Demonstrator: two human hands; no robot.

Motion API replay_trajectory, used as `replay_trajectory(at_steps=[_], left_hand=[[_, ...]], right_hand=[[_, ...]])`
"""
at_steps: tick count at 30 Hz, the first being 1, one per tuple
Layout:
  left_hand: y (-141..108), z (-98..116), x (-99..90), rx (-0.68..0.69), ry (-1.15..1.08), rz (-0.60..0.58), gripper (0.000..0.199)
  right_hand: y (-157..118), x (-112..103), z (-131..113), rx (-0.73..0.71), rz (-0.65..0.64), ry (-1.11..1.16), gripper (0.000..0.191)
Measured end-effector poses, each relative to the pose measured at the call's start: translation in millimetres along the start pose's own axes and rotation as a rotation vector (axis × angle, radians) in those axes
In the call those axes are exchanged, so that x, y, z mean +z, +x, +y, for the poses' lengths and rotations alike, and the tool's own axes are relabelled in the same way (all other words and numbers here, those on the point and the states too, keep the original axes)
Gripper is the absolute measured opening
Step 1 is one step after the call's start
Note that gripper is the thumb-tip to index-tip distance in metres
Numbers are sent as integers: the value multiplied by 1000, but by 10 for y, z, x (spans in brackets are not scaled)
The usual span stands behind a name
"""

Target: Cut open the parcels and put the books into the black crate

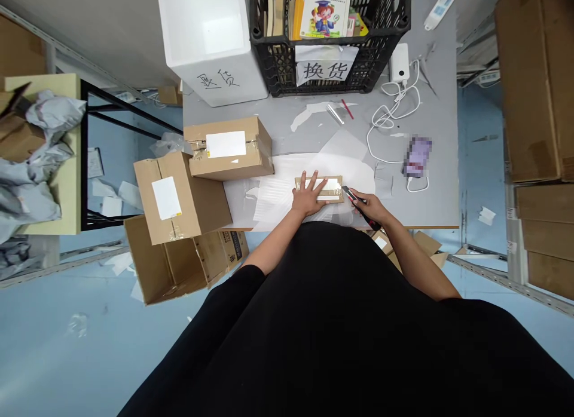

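Cardboard boxes (228, 148) left — crate (278, 61) beyond parcel (332, 191), phone (417, 156) right

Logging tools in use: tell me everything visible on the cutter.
The cutter has a slim black handle with red parts and a narrow, metallic-looking front end. The right hand grips it, fingers covering part of the handle. It slants, front end pointing forward-left at the right end of the small box, rear end near the table's front edge. Can't tell whether the tip touches.

Looks like a parcel-handling workrm: 2 labelled ctns (231, 163), bagged pkgs (47, 157), crate (278, 64) w/ books (326, 14).
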State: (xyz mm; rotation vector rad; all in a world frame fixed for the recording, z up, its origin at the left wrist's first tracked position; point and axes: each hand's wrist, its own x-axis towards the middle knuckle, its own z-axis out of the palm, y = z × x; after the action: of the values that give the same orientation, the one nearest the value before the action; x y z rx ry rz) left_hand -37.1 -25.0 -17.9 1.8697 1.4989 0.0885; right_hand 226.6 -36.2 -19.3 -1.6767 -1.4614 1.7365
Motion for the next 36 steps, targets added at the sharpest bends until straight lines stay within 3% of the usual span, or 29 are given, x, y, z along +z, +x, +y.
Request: replay_trajectory(at_steps=[12,16,20,23,27,29,32,36], left_hand=[[-2,-21,16,1,-38,23,89],[10,-24,3,-3,-92,18,89],[-5,-47,-31,20,-127,1,89],[-56,-139,-50,28,-238,96,84],[-114,-399,-54,-123,-450,358,70],[-113,-549,-51,-233,-540,408,65],[-64,-718,-49,-359,-699,351,64],[81,-786,-78,-450,-900,206,72]], right_hand=[[-221,10,192,-28,-16,-55,61],[-270,69,309,8,-16,48,66],[-205,178,584,93,213,187,72],[-44,204,814,122,409,-12,64],[191,180,974,130,544,-352,54],[266,178,979,131,541,-437,54],[311,193,923,142,530,-509,55],[283,234,766,103,604,-601,52]])
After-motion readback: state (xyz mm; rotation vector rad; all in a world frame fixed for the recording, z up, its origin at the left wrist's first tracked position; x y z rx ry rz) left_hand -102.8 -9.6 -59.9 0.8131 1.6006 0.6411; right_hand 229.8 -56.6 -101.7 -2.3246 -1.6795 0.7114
